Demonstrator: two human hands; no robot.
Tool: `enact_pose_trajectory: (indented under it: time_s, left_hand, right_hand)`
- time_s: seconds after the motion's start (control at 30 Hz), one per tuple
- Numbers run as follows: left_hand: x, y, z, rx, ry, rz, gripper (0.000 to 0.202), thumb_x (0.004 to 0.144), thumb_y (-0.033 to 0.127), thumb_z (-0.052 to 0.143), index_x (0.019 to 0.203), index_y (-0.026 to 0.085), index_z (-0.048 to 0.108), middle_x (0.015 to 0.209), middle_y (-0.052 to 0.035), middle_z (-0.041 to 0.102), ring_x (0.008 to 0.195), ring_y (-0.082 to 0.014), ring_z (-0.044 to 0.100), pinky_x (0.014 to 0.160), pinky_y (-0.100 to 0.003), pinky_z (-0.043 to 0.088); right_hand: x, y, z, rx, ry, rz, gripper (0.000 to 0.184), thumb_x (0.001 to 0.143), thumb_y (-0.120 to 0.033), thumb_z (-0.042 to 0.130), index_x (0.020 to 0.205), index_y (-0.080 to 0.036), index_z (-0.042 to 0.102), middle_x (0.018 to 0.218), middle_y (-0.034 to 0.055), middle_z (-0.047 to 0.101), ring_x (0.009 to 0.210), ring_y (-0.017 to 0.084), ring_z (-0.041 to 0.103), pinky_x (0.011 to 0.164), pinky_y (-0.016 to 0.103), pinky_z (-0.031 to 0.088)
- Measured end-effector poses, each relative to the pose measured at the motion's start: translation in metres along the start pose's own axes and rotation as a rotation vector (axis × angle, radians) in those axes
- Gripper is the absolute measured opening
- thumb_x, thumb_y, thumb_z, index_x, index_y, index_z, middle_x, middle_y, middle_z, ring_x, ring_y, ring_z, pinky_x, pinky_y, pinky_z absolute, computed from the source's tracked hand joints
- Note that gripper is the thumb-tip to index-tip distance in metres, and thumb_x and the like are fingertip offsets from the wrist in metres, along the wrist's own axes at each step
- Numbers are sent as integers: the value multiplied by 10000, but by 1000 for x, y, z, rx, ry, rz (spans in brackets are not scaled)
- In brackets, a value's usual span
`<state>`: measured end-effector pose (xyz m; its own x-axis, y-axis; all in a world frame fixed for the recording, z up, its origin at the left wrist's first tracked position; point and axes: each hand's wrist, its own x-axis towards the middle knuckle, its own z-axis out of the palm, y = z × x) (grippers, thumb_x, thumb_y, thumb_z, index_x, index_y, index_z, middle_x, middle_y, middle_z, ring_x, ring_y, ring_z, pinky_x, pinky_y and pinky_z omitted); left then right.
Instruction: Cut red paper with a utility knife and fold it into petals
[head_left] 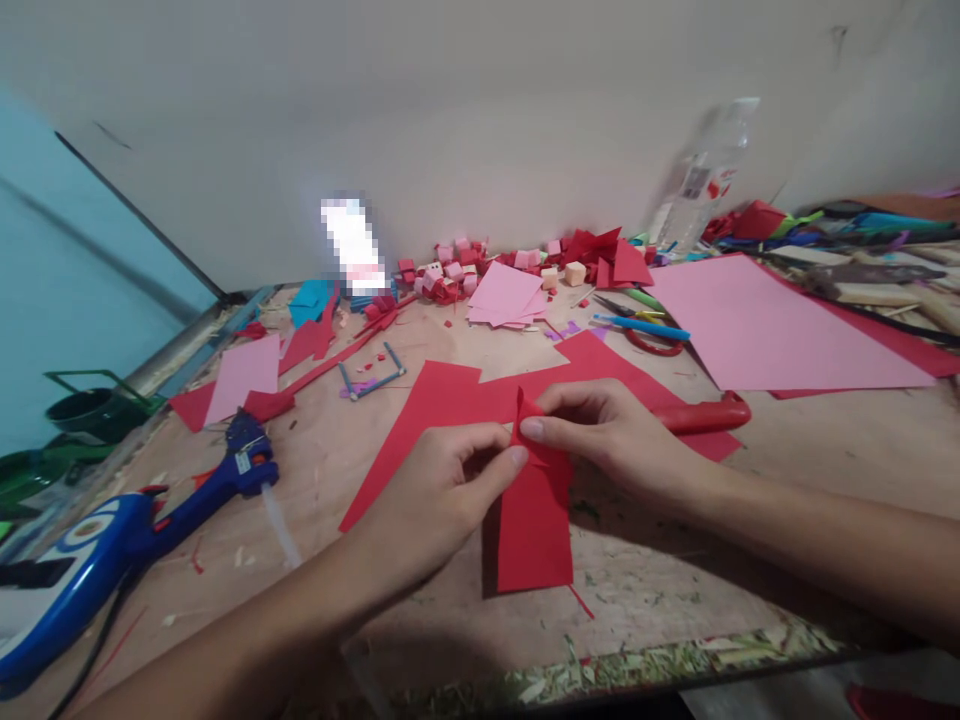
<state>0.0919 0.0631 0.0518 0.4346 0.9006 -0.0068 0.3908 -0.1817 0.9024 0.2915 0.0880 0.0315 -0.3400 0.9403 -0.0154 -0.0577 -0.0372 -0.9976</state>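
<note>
Both my hands meet over the middle of the worktable on one small red paper piece point(534, 520). My left hand point(435, 495) pinches its upper left edge between thumb and fingers. My right hand point(607, 435) pinches the folded top corner from the right. The paper's lower part lies flat on the wood, pointing toward me. Under and behind it lies a larger red paper sheet point(450, 400).
A blue glue gun point(127, 535) lies at the left. Scissors point(641, 325) and a big pink sheet point(765, 325) sit at the right, a red-handled tool point(705, 412) behind my right hand. Small pink and red paper cubes point(450, 270) and a plastic bottle point(701, 180) line the wall.
</note>
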Motion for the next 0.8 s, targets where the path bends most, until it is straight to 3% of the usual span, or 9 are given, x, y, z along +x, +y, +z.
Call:
enact_pose_trajectory:
  time_s: [0.3,0.57,0.8]
  left_hand:
    - [1,-2,1,-13,14,17,285,1006,411,561,876,199,701,821,-17,694,798,-204,647,709,-293,507]
    - [1,-3,1,-21,-8,31,278,1031,375,541,845,196,647,823,5,662,765,-176,589,673,-290,444]
    - [1,0,0,31,-33,93,241,1049,275,525,871,194,666,831,32,669,753,-148,590,711,-287,436]
  right_hand:
    - [-2,-2,5,-44,57,-58,209,801,-375,855,761,-191,764,737,-15,700,677,123,579,622,251,448]
    - [-3,-1,7,2,73,-54,246,770,-397,887,754,-187,761,751,-7,706,706,135,597,652,264,473]
    - [-3,-1,6,21,45,-40,209,740,-338,912,740,-190,763,696,-32,664,641,104,542,594,239,405]
